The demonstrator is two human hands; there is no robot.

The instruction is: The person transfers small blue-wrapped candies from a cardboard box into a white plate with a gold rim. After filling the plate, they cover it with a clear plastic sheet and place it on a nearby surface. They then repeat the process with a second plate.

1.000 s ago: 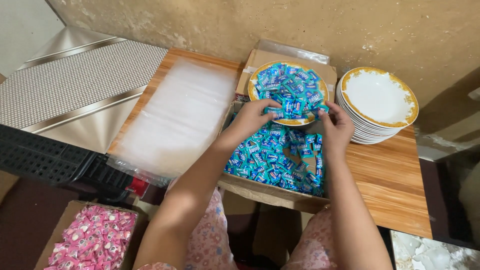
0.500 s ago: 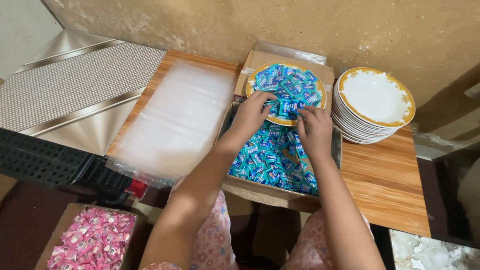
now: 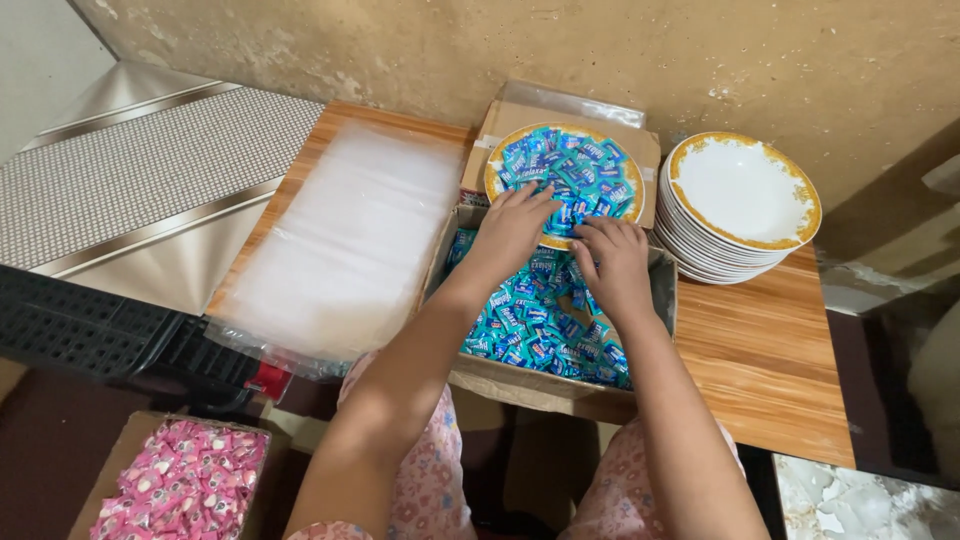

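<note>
Both hands at frame centre: left hand (image 3: 515,228) and right hand (image 3: 612,262), fingers spread flat on blue candy packets (image 3: 565,180) heaped in gold-rimmed plate (image 3: 497,162), above candy-filled cardboard box (image 3: 540,385) on counter (image 3: 760,370).

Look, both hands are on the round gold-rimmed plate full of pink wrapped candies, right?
Not quite: the wrapped candies on the round gold-rimmed plate are blue, not pink. The head view shows it. The left hand and the right hand do rest at that plate's near edge.
</note>
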